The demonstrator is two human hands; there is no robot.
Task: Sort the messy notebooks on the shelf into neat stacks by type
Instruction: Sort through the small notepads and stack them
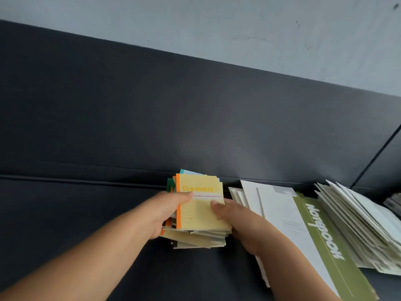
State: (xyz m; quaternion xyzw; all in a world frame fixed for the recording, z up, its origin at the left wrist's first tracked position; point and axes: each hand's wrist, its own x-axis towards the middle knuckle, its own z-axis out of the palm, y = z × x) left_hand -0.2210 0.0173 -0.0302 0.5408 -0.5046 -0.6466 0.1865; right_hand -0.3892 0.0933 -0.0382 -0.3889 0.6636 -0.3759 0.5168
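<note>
A stack of small notebooks (200,213) stands on the dark shelf (86,213), slightly uneven, topped by a yellow one with an orange spine. My left hand (167,211) grips the stack's left side, thumb on the top cover. My right hand (236,222) holds its right side, thumb also on the cover. To the right lies a large white and green notebook (303,231) printed "NOTEBOOK", on top of other large ones. Farther right is a slanted, messy pile of white notebooks (358,218).
A dark back panel (195,109) rises behind the shelf, with a pale grey wall (238,25) above it. A small dark object (393,203) shows at the far right edge.
</note>
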